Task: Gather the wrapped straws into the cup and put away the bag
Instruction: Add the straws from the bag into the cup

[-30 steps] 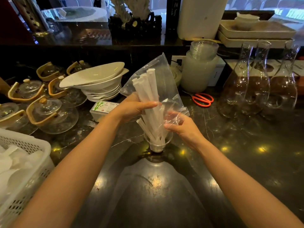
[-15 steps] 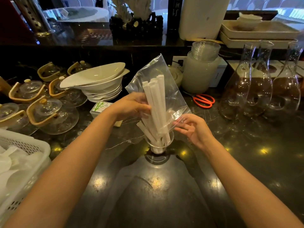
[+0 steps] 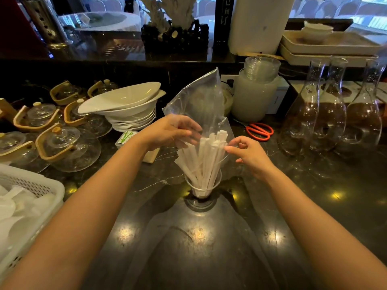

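A clear glass cup [image 3: 202, 188] stands on the dark counter in front of me. Several white wrapped straws [image 3: 204, 159] fan out of it, their lower ends inside the cup. A clear plastic bag [image 3: 201, 101] hangs upside down over the straw tops, its open end draped around them. My left hand [image 3: 173, 132] pinches the bag's left side just above the straws. My right hand [image 3: 249, 153] sits to the right of the straws, thumb and forefinger pinched at the bag's lower right edge.
Glass teapots [image 3: 69, 149] with wooden handles and stacked white bowls [image 3: 125, 109] crowd the left. A white basket [image 3: 25, 204] sits at near left. Orange scissors [image 3: 259, 131], a frosted jar [image 3: 254, 95] and three glass carafes [image 3: 333, 114] stand to the right.
The straws have slid down out of the bag and spread in the cup. The bag has lifted higher, and both hands have risen with it.
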A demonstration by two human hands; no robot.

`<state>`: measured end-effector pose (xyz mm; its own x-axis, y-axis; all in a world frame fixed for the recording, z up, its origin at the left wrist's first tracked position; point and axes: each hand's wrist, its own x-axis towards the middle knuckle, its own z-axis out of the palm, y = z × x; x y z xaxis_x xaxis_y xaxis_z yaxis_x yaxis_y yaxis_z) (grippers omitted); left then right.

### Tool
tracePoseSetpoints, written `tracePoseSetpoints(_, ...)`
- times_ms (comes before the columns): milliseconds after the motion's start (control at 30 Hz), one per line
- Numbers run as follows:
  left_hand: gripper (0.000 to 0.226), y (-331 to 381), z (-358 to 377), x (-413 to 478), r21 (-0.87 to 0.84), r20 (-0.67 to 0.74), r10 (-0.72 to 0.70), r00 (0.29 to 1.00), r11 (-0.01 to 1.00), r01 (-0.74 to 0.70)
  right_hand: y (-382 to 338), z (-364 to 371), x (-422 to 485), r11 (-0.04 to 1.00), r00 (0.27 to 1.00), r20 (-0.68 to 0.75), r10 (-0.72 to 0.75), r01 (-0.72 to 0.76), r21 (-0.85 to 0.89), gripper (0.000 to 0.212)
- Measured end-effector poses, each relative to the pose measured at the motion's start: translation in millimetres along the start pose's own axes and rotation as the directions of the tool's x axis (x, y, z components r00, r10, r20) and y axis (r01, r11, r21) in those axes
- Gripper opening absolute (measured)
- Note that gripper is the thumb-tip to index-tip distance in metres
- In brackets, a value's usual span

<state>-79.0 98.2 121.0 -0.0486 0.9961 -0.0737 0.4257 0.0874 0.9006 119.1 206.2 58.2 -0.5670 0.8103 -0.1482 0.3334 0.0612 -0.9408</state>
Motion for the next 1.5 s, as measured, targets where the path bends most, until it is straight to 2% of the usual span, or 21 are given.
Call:
tracePoseSetpoints(167, 0.021, -1.5, -2.0, 1.1, -0.021, -0.114, 0.007, 0.993, 1.000, -0.010, -3.6, 0.3, -4.6, 0.998, 0.998, -0.002, -0.061, 0.061, 0.000, 0.009)
tracePoseSetpoints(433, 0.011, 3.7, -3.9, 1.7, -0.046, -0.329, 0.042, 0.944, 0.997, -0.061, -16.5, 4.4, -9.2, 0.973, 0.977, 0.104, -0.185, 0.197, -0.116, 0.011)
tracePoseSetpoints(633, 0.016, 18.2, -15.0, -2.5, -0.116, -0.433, 0.110, 0.895, 0.977, -0.176, -35.0, 0.8, -8.7, 0.952, 0.959, 0.058, -0.277, 0.282, -0.122, 0.014)
tracePoseSetpoints(800, 0.017, 29.8, -23.9, -2.7, -0.190, -0.527, 0.146, 0.837, 0.940, -0.284, -51.4, -3.4, -6.3, 0.954, 0.955, 0.004, -0.298, 0.298, -0.042, 0.010)
tracePoseSetpoints(900, 0.018, 34.0, -26.8, -1.7, -0.219, -0.525, 0.143, 0.839, 0.930, -0.295, -61.2, -5.0, -5.6, 0.957, 0.957, -0.026, -0.288, 0.288, 0.029, 0.010)
tracePoseSetpoints(1033, 0.014, 29.1, -22.6, -1.6, -0.214, -0.477, 0.090, 0.874, 0.953, -0.215, -72.0, -6.8, -8.5, 0.949, 0.959, -0.049, -0.279, 0.283, 0.136, 0.012)
tracePoseSetpoints(1233, 0.013, 30.8, -19.9, -0.7, -0.210, -0.467, 0.060, 0.882, 0.962, -0.176, -80.7, -13.2, -10.5, 0.941, 0.960, -0.026, -0.280, 0.280, 0.189, 0.009)
tracePoseSetpoints(1400, 0.015, 39.6, -11.8, 8.5, -0.142, -0.485, 0.086, 0.870, 0.974, -0.176, -89.9, -21.6, -11.2, 0.905, 0.943, -0.021, -0.331, 0.323, 0.276, 0.037)
tracePoseSetpoints(1500, 0.017, 41.6, -5.0, 17.1, -0.085, -0.535, 0.103, 0.839, 0.981, -0.175, -91.9, -27.1, -13.6, 0.907, 0.923, -0.031, -0.383, 0.382, 0.180, 0.043)
